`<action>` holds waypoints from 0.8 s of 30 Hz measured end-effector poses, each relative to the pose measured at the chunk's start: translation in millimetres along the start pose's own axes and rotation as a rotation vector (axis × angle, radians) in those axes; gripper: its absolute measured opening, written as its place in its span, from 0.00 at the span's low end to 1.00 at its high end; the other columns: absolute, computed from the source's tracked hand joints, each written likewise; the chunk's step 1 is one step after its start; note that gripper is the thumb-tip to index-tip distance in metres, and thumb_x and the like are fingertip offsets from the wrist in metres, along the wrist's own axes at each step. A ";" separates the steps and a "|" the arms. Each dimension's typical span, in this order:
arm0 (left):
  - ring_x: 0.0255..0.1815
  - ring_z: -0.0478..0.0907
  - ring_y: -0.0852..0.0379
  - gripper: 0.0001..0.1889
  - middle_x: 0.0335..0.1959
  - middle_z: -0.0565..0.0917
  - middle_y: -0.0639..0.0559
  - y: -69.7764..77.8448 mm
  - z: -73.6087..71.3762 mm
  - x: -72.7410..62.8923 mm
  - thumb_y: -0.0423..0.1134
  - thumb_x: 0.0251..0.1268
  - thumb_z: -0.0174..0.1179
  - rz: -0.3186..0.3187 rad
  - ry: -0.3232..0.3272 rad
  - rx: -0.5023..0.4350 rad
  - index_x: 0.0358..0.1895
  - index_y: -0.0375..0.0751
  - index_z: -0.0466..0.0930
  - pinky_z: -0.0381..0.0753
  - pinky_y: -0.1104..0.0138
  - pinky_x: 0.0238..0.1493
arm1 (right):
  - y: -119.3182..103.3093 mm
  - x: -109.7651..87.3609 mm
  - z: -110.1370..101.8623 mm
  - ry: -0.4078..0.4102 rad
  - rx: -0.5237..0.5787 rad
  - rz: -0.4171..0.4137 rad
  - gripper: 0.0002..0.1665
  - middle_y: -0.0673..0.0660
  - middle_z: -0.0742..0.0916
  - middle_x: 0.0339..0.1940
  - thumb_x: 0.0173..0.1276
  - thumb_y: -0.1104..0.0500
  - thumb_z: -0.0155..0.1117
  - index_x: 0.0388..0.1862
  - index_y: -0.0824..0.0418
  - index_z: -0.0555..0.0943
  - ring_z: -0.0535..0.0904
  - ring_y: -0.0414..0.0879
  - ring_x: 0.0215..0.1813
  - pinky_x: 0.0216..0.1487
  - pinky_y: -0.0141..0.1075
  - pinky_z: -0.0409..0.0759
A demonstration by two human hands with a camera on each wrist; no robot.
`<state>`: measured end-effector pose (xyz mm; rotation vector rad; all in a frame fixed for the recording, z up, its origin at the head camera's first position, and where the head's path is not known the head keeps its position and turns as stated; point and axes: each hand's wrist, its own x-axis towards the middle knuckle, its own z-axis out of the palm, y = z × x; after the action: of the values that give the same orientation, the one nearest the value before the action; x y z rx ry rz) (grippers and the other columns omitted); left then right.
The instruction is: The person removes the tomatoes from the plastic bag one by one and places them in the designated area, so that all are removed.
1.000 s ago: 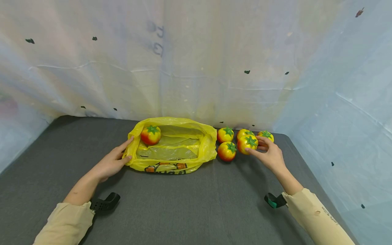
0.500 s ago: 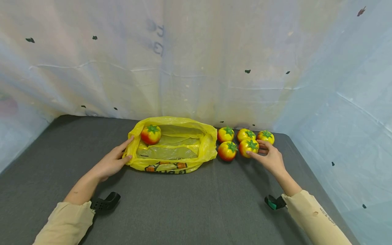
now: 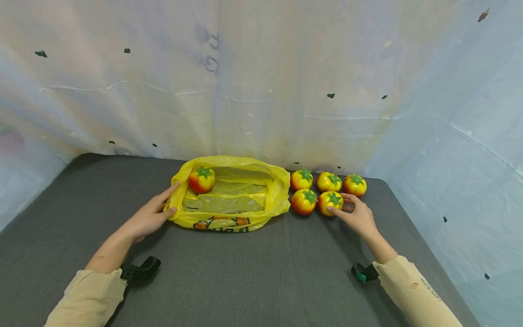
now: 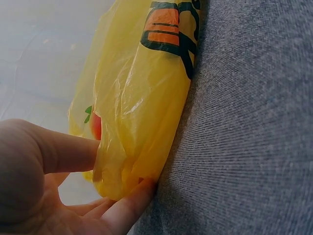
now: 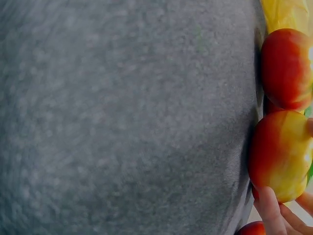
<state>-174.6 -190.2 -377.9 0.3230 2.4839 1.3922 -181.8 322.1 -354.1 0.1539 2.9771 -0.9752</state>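
A yellow plastic bag [image 3: 229,220] lies with its mouth spread upward, one red-and-yellow tomato [image 3: 201,180] inside at its left end. My left hand [image 3: 149,218] holds the bag's left end, thumb on the rim and fingers lower down, as the left wrist view shows. At the right, my right hand [image 3: 359,215] grips a tomato [image 3: 329,204] between thumb and fingers, at table level. Beside it on the left sits another tomato [image 3: 303,202]. Behind are a left tomato [image 3: 301,180], a middle tomato [image 3: 328,182] and a right tomato [image 3: 355,185]. All have green leafy tops.
The dark grey table [image 3: 253,277] ends at the back against a whitish plastic sheet [image 3: 253,91]. A bluish sheet [image 3: 461,181] stands along the right side. Each wrist wears a black strap, the left strap [image 3: 140,269] and the right strap [image 3: 364,273].
My right hand has brought its tomato down and toward me, into the front row beside another tomato. The back middle tomato now shows fully. My left hand and the bag have stayed in place.
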 end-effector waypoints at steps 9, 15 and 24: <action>0.72 0.38 0.23 0.37 0.73 0.38 0.22 -2.7 -0.4 0.6 0.34 0.76 0.46 0.019 -0.006 -0.009 0.78 0.46 0.33 0.47 0.31 0.64 | -0.9 0.4 -1.2 -0.013 -0.001 0.012 0.46 0.71 0.73 0.66 0.64 0.39 0.63 0.72 0.65 0.63 0.74 0.63 0.63 0.57 0.54 0.76; 0.72 0.38 0.22 0.37 0.73 0.39 0.22 -1.3 0.0 -0.3 0.35 0.76 0.46 0.017 -0.005 0.002 0.78 0.46 0.33 0.47 0.31 0.64 | -3.5 -0.1 -6.4 -0.023 0.006 0.009 0.47 0.71 0.73 0.66 0.64 0.39 0.63 0.72 0.65 0.62 0.73 0.63 0.64 0.59 0.55 0.74; 0.71 0.39 0.22 0.37 0.72 0.41 0.21 -1.8 0.4 -0.4 0.36 0.76 0.46 0.008 0.005 0.029 0.78 0.47 0.33 0.46 0.30 0.62 | -14.6 0.5 -20.5 -0.019 0.030 0.008 0.50 0.70 0.69 0.69 0.65 0.38 0.61 0.75 0.65 0.58 0.71 0.63 0.66 0.60 0.56 0.73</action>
<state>-174.2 -190.9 -379.6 0.3360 2.5109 1.3631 -183.1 322.5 -328.9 0.1560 2.9431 -1.0143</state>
